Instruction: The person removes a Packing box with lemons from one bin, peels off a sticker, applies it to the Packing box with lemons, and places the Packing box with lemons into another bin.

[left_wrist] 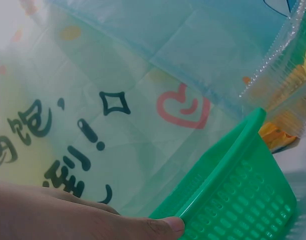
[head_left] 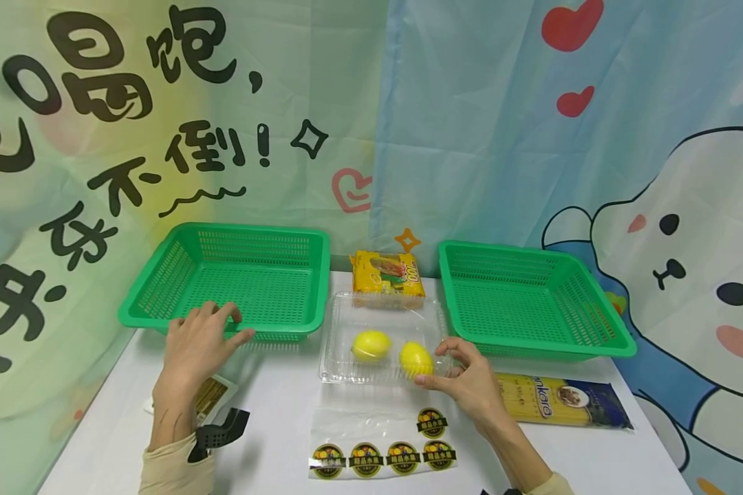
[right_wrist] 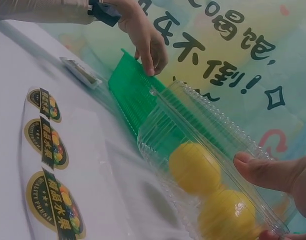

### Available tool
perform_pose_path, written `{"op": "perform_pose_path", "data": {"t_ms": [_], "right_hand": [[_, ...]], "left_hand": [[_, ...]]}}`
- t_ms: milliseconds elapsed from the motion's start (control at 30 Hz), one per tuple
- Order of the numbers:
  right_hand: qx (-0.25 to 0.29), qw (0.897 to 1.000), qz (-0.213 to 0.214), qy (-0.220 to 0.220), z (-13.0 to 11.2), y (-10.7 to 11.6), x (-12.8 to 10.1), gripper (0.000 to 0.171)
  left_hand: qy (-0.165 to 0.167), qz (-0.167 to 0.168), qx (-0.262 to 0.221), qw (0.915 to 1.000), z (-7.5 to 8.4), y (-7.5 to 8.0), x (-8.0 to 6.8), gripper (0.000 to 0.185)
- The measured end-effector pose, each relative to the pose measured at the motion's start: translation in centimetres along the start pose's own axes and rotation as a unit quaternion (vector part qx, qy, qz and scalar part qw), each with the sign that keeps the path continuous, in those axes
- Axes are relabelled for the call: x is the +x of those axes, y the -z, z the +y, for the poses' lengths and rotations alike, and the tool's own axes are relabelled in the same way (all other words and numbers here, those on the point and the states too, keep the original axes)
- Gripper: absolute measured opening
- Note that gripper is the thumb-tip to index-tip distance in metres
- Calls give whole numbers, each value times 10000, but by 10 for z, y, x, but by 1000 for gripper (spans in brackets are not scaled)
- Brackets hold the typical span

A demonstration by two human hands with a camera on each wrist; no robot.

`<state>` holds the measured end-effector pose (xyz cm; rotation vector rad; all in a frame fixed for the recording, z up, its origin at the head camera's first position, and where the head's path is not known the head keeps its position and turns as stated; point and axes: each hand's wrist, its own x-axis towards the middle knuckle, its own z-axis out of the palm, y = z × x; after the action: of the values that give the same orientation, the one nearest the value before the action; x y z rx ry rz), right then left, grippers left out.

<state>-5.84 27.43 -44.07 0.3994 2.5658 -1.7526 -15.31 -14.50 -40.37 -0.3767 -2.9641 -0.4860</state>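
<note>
Centre of the frame, low on the white table (head_left: 272,440) — the right hand (head_left: 470,385) has the clear plastic clamshell (head_left: 380,337) by its near right corner, thumb and fingers curled in a pinch on the rim. Two yellow lemons (head_left: 371,345) sit inside, side by side. Over at the left, the left hand (head_left: 195,347) rests on the front rim of the left green basket (head_left: 235,282), fingers nearly straight, gripping nothing. A second green basket (head_left: 532,299) sits at the right, a yellow packet (head_left: 386,278) behind the clamshell, a sticker sheet (head_left: 384,440) bottom centre — and a pasta packet (head_left: 563,402) lower right.
</note>
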Motion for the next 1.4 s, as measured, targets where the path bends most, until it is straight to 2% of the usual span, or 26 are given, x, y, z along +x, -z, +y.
{"op": "perform_pose_path", "data": {"t_ms": [367,833,1167,1400], "right_hand": [[-228,9996,107,-106,11,-3,0,60],[-66,9999,9,-84,20,-5,3,58],[254,9995,-159,-42,26,-4,2,60],[98,9997,-197,-128,27,-2,1,60]], "left_hand": [[8,-48,-2,10000,0,-2,0,34],[-22,-59,-40,10000,-2,-1,1,35],[4,-141,-64,9999,-2,0,1,35],[35,-196,-131,9997,-2,1,2,35]]}}
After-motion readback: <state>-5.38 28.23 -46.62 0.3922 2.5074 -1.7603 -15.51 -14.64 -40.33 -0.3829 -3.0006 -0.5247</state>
